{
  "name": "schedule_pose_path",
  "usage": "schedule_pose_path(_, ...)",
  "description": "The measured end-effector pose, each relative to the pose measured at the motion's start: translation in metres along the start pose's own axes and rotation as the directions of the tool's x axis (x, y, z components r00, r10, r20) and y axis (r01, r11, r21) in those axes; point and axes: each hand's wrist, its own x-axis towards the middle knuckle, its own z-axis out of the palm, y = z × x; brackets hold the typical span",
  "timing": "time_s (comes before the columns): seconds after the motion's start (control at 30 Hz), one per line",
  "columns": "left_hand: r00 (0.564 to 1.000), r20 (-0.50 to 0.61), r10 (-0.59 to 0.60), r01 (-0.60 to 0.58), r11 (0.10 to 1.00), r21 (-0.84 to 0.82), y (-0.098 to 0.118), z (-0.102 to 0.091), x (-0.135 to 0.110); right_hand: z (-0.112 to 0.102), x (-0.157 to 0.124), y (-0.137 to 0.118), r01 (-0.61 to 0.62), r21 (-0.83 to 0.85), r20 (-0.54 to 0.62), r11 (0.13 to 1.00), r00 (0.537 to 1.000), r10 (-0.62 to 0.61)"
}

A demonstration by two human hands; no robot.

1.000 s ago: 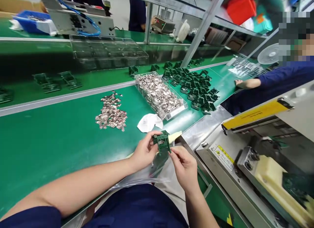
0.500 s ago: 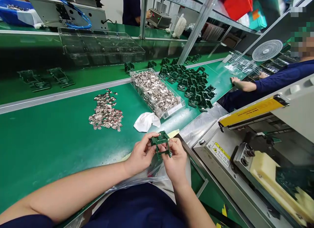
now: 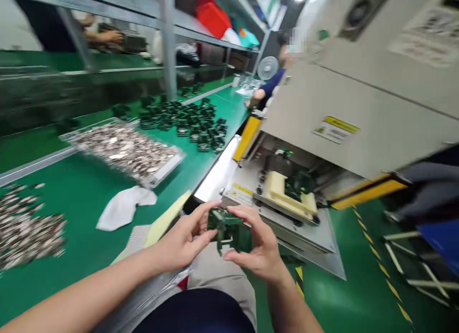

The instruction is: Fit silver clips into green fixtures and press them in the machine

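Held in mid-air beside the edge of the green worktop (image 3: 82,256): 1 boxy, open-sided, dark green plastic-looking frame (image 3: 225,223). Left hand (image 3: 186,239): partly closed, pinching the left side between thumb and fingertips. Right hand (image 3: 260,244): curved more widely around the right side, fingers at the top, thumb low. Blurred at the contacts; cannot tell firmness of grip or contents of the frame.

On the worktop, to the left: loose heap of small, flat, silvery metal pieces (image 3: 32,227); clear plastic tray (image 3: 167,170) full of similar pieces; crumpled white cloth (image 3: 124,206) just beside the tray. Farther off: heap of dark green plastic-looking parts (image 3: 186,120). To the right: pale grey machine (image 3: 358,132), with cream-coloured block (image 3: 276,182) low in its opening, between 2 yellow bars.

Risks, judged:
1. Dropping the frame, from a fingertip-only pinch plus a loose right-hand curl, with nothing visible supporting it from below.
2. Bending or snapping the thin legs, from squeezing too hard.
3. Chipping a corner, from swinging too near the machine's metal edge.
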Motion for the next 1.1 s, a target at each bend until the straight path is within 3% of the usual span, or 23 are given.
schedule_pose_path(0.03,0.996,0.084,0.038,-0.037,0.999,-0.016,0.006,0.010,0.021,-0.022,-0.011,-0.001,-0.033,-0.007,-0.142,0.999,0.989,0.032)
schedule_pose_path(0.07,0.987,0.139,0.077,-0.077,0.997,-0.006,0.012,0.022,0.044,-0.044,-0.022,-0.001,-0.055,-0.006,-0.323,0.998,0.945,0.050)
schedule_pose_path(0.1,0.980,0.166,0.114,-0.121,0.992,0.028,0.019,0.036,0.067,-0.066,-0.033,0.000,-0.060,-0.005,-0.520,0.998,0.853,0.049)
schedule_pose_path(0.13,0.974,0.172,0.149,-0.164,0.983,0.079,0.024,0.052,0.092,-0.087,-0.043,0.002,-0.051,-0.011,-0.697,0.999,0.717,0.029)
schedule_pose_path(0.2,0.970,0.152,0.189,-0.216,0.959,0.183,0.032,0.084,0.140,-0.124,-0.056,0.007,-0.044,-0.026,-0.890,0.999,0.455,-0.003)
schedule_pose_path(0.23,0.971,0.151,0.184,-0.214,0.953,0.214,0.034,0.098,0.161,-0.139,-0.058,0.009,-0.056,-0.026,-0.923,0.998,0.385,-0.003)
schedule_pose_path(0.27,0.974,0.158,0.159,-0.193,0.953,0.231,0.035,0.111,0.180,-0.151,-0.058,0.012,-0.076,-0.022,-0.931,0.997,0.365,0.007)
schedule_pose_path(0.3,0.977,0.175,0.124,-0.164,0.958,0.234,0.035,0.121,0.196,-0.161,-0.055,0.014,-0.095,-0.019,-0.924,0.995,0.382,0.019)
schedule_pose_path(0.37,0.979,0.192,0.059,-0.097,0.977,0.190,0.035,0.130,0.215,-0.172,-0.042,0.018,-0.110,-0.040,-0.885,0.993,0.466,0.016)
schedule_pose_path(0.43,0.984,0.174,0.040,-0.053,0.996,0.070,0.035,0.124,0.217,-0.177,-0.023,0.023,-0.132,-0.089,-0.823,0.987,0.568,0.002)
schedule_pose_path(0.53,0.995,0.101,-0.001,0.010,0.996,-0.084,0.035,0.086,0.188,-0.179,0.007,0.029,-0.225,-0.243,-0.681,0.944,0.732,-0.001)
schedule_pose_path(0.63,0.991,0.066,-0.115,0.120,0.989,-0.085,0.026,0.031,0.137,-0.181,0.028,0.030,-0.305,-0.420,-0.447,0.855,0.889,0.098)
schedule_pose_path(0.7,0.967,0.103,-0.232,0.236,0.971,-0.032,0.012,-0.002,0.100,-0.182,0.036,0.027,-0.328,-0.493,-0.319,0.806,0.930,0.184)
schedule_pose_path(0.77,0.936,0.131,-0.327,0.325,0.945,0.033,-0.008,-0.023,0.069,-0.182,0.039,0.023,-0.329,-0.535,-0.259,0.779,0.941,0.219)
schedule_pose_path(0.87,0.914,0.166,-0.371,0.358,0.928,0.105,-0.037,-0.030,0.046,-0.185,0.030,0.024,-0.287,-0.608,-0.255,0.740,0.954,0.160)
schedule_pose_path(0.93,0.901,0.232,-0.366,0.349,0.930,0.112,-0.052,-0.024,0.046,-0.188,0.006,0.031,-0.335,-0.640,-0.385,0.692,0.919,0.090)
schedule_pose_path(0.97,0.893,0.269,-0.361,0.345,0.933,0.106,-0.057,-0.021,0.050,-0.189,-0.012,0.035,-0.405,-0.623,-0.500,0.670,0.864,0.058)
schedule_pose_path(1.0,0.886,0.299,-0.354,0.341,0.935,0.099,-0.061,-0.017,0.054,-0.189,-0.034,0.040,-0.510,-0.564,-0.650,0.650,0.759,0.031)
schedule_pose_path(1.03,0.883,0.318,-0.345,0.334,0.938,0.091,-0.064,-0.014,0.058,-0.189,-0.058,0.044,-0.622,-0.453,-0.801,0.639,0.599,0.015)
schedule_pose_path(1.07,0.883,0.331,-0.332,0.323,0.943,0.086,-0.065,-0.012,0.062,-0.187,-0.082,0.048,-0.708,-0.329,-0.887,0.624,0.459,0.054)
schedule_pose_path(1.1,0.884,0.344,-0.317,0.307,0.948,0.085,-0.065,-0.012,0.064,-0.183,-0.103,0.051,-0.761,-0.225,-0.922,0.609,0.368,0.119)
